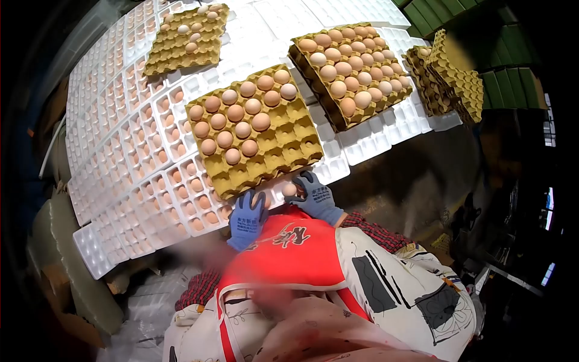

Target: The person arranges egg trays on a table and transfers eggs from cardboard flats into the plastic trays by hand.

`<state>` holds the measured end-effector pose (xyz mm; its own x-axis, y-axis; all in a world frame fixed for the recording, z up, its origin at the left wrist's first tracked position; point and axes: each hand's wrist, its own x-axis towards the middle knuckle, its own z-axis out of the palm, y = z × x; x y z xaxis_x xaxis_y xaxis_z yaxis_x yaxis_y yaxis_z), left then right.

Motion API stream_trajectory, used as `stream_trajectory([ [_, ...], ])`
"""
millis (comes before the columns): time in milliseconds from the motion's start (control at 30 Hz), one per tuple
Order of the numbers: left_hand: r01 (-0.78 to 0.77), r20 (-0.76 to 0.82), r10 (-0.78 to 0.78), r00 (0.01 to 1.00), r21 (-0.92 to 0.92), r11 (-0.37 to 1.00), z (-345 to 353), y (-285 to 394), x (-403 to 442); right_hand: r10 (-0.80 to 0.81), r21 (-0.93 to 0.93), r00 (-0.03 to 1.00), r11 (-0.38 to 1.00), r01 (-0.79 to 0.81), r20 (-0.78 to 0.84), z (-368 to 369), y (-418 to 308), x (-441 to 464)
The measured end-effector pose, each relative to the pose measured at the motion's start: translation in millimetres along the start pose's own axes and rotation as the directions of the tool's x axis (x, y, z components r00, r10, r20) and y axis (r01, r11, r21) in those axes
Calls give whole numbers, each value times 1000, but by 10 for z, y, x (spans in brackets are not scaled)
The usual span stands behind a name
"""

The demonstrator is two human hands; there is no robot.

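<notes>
Yellow trays (288, 128) partly covering white trays (365, 141)

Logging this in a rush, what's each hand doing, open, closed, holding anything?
Left hand: at a partly hidden egg; open or closed can't be told.
Right hand: fingers bent at another egg; grip can't be confirmed.

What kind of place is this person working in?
Probably an egg-packing area, perhaps in a warehouse or storeroom. Eggs sit in a yellowish pulp tray in front of the person, many more fill white plastic trays across the work surface, and green crates or boxes are stacked beyond.
</notes>
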<state>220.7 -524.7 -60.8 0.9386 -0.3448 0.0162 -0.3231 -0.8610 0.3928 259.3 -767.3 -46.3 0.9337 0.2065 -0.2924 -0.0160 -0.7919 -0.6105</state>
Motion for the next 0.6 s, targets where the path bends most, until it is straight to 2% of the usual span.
stream_trajectory([
  [67,-2,-35,3,999,29,1000,-24,-33,-79,-7,-51,1000,999,6,-13,-28,97,-32],
  [133,-26,-64,32,997,86,996,-53,-53,-124,-30,175,999,984,34,-30,-120,228,-58],
  [167,-34,-57,39,998,85,996,-43,-67,-166,-21,179,999,984,26,-32,-134,253,-86],
  [233,9,56,-20,998,196,981,-75,-65,-124,-138,79,984,986,147,-110,-250,269,-55],
  [267,-24,-20,27,999,149,989,-134,-52,-86,-106,240,975,959,152,-195,-329,279,-6],
  [300,-32,-23,36,999,147,989,-186,-18,-40,-82,301,946,936,181,-315,-363,368,34],
  [333,4,-41,-10,999,-153,988,-214,18,-7,8,413,925,896,161,-379,-347,450,107],
  [367,38,-36,-60,998,-441,897,-221,71,17,108,522,898,840,147,-426,-302,531,169],
  [400,12,-59,-58,997,-597,802,-183,119,131,-40,325,843,912,250,-537,-285,640,228],
  [433,4,-63,-52,997,-597,802,-155,182,283,-52,313,836,913,261,-546,-272,709,274],
  [467,169,145,-91,985,-755,634,-128,271,460,-74,263,803,924,279,-591,-302,760,303],
  [500,351,351,-82,933,-833,428,-90,382,638,-99,213,770,932,295,-631,-332,815,318],
  [533,156,208,40,977,-833,531,-50,558,846,-103,213,769,930,299,-631,-373,861,331],
  [567,-44,80,177,981,-796,604,2,765,1010,-140,144,779,948,283,-611,-388,901,302],
  [600,-183,20,273,962,-694,696,90,964,1149,-174,76,786,960,269,-593,-404,936,286],
])
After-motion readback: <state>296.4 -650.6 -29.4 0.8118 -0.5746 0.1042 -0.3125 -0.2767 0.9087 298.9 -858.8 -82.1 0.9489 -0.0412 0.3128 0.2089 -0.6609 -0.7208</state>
